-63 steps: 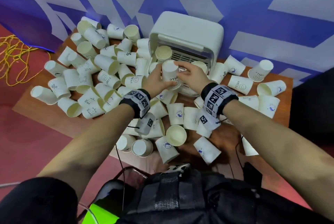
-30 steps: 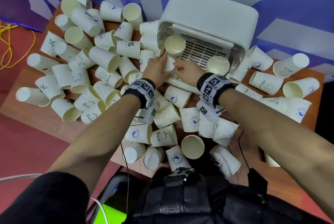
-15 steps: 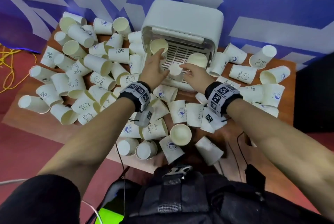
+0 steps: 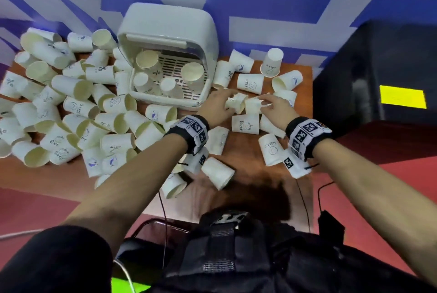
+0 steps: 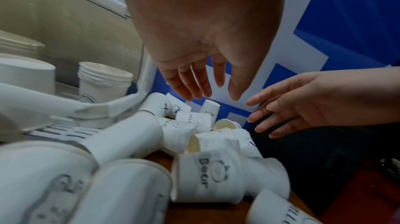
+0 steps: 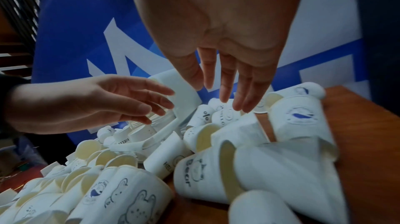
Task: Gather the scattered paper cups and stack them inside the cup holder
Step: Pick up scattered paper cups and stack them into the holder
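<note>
1. From the head view, one white plastic box-shaped cup holder (image 4: 166, 56) is seen on the brown wooden table (image 4: 243, 150). Four cups or stacks are counted inside; dozens of white paper cups (image 4: 78, 108) lie scattered, mostly to its left.
2. In the left wrist view, the left hand (image 5: 205, 47) is held above the cups right of the holder, fingers spread, nothing grasped.
3. In the right wrist view, the right hand (image 6: 220, 47) is likewise extended, fingers loosely parted, empty.

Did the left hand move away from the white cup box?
Yes. The left hand was at the mouth of the cup holder half a second ago; now it is out to the holder's right, over loose cups on the table, fingers open.
</note>
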### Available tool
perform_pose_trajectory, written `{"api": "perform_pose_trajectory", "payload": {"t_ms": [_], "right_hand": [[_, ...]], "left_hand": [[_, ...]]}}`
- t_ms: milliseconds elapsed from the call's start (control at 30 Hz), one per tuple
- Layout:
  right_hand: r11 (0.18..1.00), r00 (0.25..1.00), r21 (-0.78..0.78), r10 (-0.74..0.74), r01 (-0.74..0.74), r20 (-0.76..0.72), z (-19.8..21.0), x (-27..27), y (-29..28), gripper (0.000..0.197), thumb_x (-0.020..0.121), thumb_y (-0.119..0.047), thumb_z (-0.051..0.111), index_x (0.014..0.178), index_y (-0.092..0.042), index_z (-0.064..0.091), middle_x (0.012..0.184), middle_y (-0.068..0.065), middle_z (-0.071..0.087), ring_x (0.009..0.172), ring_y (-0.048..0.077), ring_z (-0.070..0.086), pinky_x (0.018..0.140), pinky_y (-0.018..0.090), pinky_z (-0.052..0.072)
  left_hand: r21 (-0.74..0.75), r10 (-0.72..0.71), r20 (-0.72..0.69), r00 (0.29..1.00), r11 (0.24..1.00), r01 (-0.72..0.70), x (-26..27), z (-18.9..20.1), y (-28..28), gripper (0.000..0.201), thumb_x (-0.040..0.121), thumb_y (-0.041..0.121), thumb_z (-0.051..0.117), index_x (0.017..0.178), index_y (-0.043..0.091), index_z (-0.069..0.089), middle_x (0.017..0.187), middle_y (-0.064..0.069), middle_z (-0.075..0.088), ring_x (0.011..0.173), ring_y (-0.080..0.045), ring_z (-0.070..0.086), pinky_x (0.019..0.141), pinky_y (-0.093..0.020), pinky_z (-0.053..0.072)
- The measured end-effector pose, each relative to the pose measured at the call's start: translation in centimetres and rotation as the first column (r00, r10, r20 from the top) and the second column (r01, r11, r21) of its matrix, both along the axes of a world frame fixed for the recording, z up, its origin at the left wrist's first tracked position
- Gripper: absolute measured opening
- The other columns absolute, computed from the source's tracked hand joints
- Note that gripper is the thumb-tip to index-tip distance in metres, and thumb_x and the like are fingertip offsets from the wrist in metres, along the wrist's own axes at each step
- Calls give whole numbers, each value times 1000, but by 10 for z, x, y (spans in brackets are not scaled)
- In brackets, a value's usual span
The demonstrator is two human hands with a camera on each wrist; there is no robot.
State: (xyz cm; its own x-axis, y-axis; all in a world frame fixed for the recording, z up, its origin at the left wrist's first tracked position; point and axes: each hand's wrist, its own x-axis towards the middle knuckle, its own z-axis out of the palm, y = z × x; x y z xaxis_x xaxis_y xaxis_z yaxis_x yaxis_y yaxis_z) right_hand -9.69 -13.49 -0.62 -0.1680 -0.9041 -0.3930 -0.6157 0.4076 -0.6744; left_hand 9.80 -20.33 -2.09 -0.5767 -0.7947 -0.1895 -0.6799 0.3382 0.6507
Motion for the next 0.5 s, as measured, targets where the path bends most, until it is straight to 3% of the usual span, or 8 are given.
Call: {"api": "perform_pose_trajectory", "payload": {"t_ms": [167,267,400,500], "right_hand": [[998,997,33,-43,45,-56,-6,-43,31,37,95,-12,41,128,-15,56,118,11,59,106,24,56,78,21,38],[993,998,116,-1,7,-60,-16,-56,47,34,92,-11,42,122,-14,59,118,16,58,92,24,56,71,24,40],[979,999,205,28,-20,-37,-31,-59,67,27,90,-13,50,115,-12,61,116,16,62,96,26,60,82,31,49],[961,993,257,112,-97,-42,-37,-56,80,31,92,-18,52,122,-11,58,107,10,63,101,25,60,87,33,47]], "left_hand": [[115,-61,71,996,992,52,-48,-9,36,54,87,19,65,137,11,46,131,-12,51,116,-26,51,99,-34,41],[190,-77,124,989,980,53,-65,-21,60,58,87,25,66,139,13,42,130,-10,51,115,-25,52,99,-36,42],[261,-132,232,964,963,69,-76,-40,89,65,84,39,67,138,14,40,126,-12,53,113,-27,53,96,-39,42],[310,-122,238,964,950,44,-78,-51,109,77,75,52,69,137,19,38,126,-7,52,112,-25,53,96,-46,44]]}}
